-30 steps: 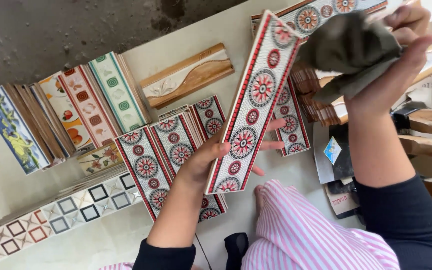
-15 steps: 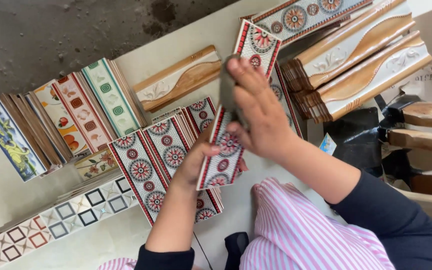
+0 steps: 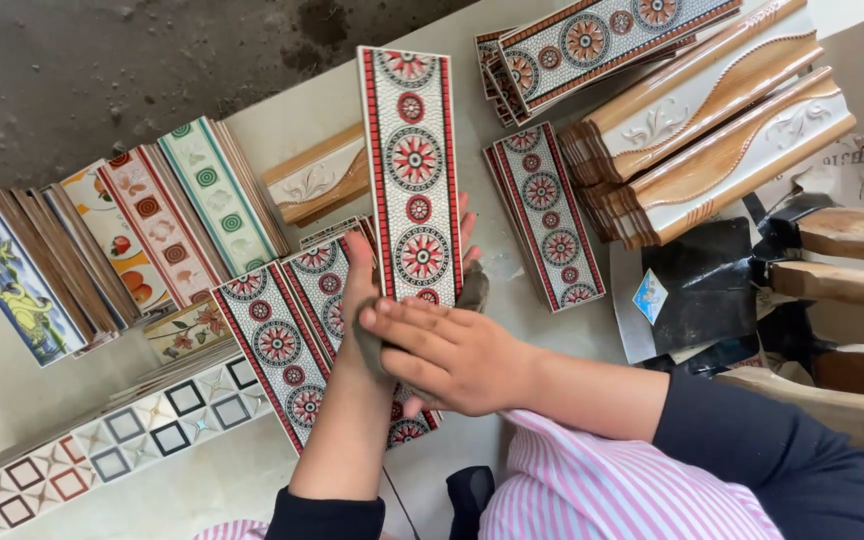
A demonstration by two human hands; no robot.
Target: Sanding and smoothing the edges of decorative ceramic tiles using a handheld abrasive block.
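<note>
Tile being held and wiped over a surface (image 3: pixel 472 90) of stacked border tiles.

Left to right: picture tiles (image 3: pixel 2 275) are leaning in a row at the left edge; checked tiles (image 3: pixel 102 450) are lying along the near edge; the left hand (image 3: pixel 362 290) is gripping the long red-rimmed tile (image 3: pixel 412 170) from below and holding it up over the matching floral stack (image 3: pixel 282 340); the right hand (image 3: pixel 442 350) is closing on a grey cloth (image 3: pixel 472 290) and pressing it against that tile's lower end; more floral tiles (image 3: pixel 547 210) are lying just beside; brown-and-white moulded tiles (image 3: pixel 722 140) are sitting stacked at the right.
</note>
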